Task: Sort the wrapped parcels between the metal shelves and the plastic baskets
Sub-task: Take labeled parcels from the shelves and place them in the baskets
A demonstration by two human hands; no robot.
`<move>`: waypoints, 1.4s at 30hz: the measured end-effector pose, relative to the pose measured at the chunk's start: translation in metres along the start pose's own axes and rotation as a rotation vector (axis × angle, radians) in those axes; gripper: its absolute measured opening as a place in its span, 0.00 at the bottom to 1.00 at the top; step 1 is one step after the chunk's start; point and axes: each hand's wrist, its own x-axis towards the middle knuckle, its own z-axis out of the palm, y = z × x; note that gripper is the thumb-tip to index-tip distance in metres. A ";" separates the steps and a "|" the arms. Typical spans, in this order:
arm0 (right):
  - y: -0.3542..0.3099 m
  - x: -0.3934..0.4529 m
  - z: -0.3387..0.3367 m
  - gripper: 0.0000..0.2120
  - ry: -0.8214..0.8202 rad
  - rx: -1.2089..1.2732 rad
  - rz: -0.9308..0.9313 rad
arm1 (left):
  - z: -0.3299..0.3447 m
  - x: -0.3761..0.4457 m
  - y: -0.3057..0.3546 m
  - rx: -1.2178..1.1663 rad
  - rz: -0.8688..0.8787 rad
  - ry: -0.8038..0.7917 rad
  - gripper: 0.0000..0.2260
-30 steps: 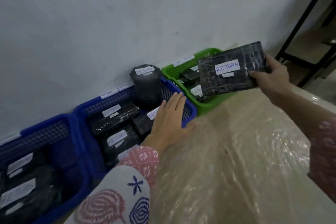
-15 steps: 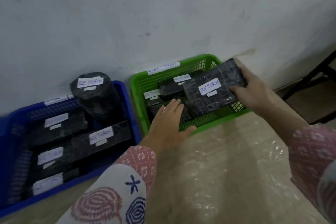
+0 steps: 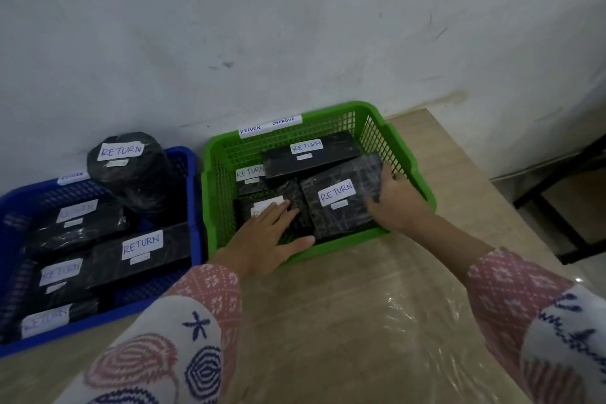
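A green plastic basket (image 3: 403,154) labelled RETURN OVERDUE stands against the wall and holds several black wrapped parcels marked RETURN. My right hand (image 3: 398,198) grips the right edge of a flat black parcel (image 3: 341,203), which lies low inside the basket at its front right. My left hand (image 3: 265,236) rests flat over the front rim, its straight fingers on a smaller black parcel (image 3: 292,203). A long parcel (image 3: 311,154) lies across the back of the basket.
A blue basket (image 3: 193,193) to the left holds several more RETURN parcels, one a round bundle (image 3: 131,170). Clear plastic sheeting (image 3: 360,321) covers the beige surface in front. A dark metal frame (image 3: 557,213) stands at the right.
My right hand has lowered the flat parcel from above the rim down into the green basket. My left hand has slid forward onto the smaller parcel. The view has shifted right.
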 end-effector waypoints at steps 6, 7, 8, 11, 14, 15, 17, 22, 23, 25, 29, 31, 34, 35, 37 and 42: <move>-0.012 0.001 0.005 0.33 0.052 -0.218 -0.222 | 0.004 -0.005 0.004 -0.015 -0.073 0.025 0.43; -0.014 0.003 0.006 0.33 -0.023 -0.197 -0.269 | 0.005 -0.005 0.004 -0.027 -0.070 0.028 0.45; -0.015 0.005 0.006 0.34 -0.144 -0.163 -0.279 | 0.005 -0.006 0.004 -0.040 -0.067 0.034 0.48; -0.016 0.014 0.007 0.37 -0.400 -0.175 -0.241 | 0.006 -0.006 0.003 -0.061 -0.063 0.043 0.54; -0.013 0.021 0.006 0.36 -0.411 -0.231 -0.252 | 0.006 -0.006 0.003 -0.058 -0.055 0.042 0.55; -0.012 0.022 0.007 0.35 -0.391 -0.241 -0.262 | 0.007 -0.005 0.002 -0.060 -0.053 0.044 0.54; -0.011 0.024 0.009 0.34 -0.351 -0.252 -0.272 | 0.008 -0.005 0.002 -0.060 -0.053 0.055 0.54; -0.012 0.024 0.010 0.32 -0.315 -0.245 -0.278 | 0.008 -0.005 0.002 -0.024 -0.049 0.080 0.55; -0.011 0.024 0.010 0.30 -0.300 -0.227 -0.269 | 0.008 -0.006 0.002 -0.013 -0.050 0.082 0.55; -0.009 0.021 0.008 0.23 -0.227 -0.170 -0.262 | 0.007 -0.007 0.004 0.028 -0.051 0.096 0.48; -0.008 0.002 0.009 0.11 0.033 -0.066 -0.296 | 0.010 -0.013 0.008 0.061 -0.058 0.175 0.37; -0.013 -0.015 0.013 0.14 0.109 -0.083 -0.350 | 0.014 -0.020 0.009 0.065 -0.056 0.220 0.33; -0.024 -0.044 0.019 0.17 0.178 -0.131 -0.560 | 0.019 -0.034 0.012 0.070 -0.055 0.304 0.30; -0.027 -0.052 0.022 0.18 0.157 -0.156 -0.636 | 0.020 -0.039 0.012 0.068 -0.053 0.329 0.29; -0.030 -0.064 0.027 0.17 0.158 -0.225 -0.749 | 0.022 -0.051 0.012 0.063 -0.048 0.364 0.28; -0.044 -0.077 0.026 0.18 0.132 -0.373 -0.735 | 0.028 -0.080 0.006 0.043 -0.061 0.394 0.29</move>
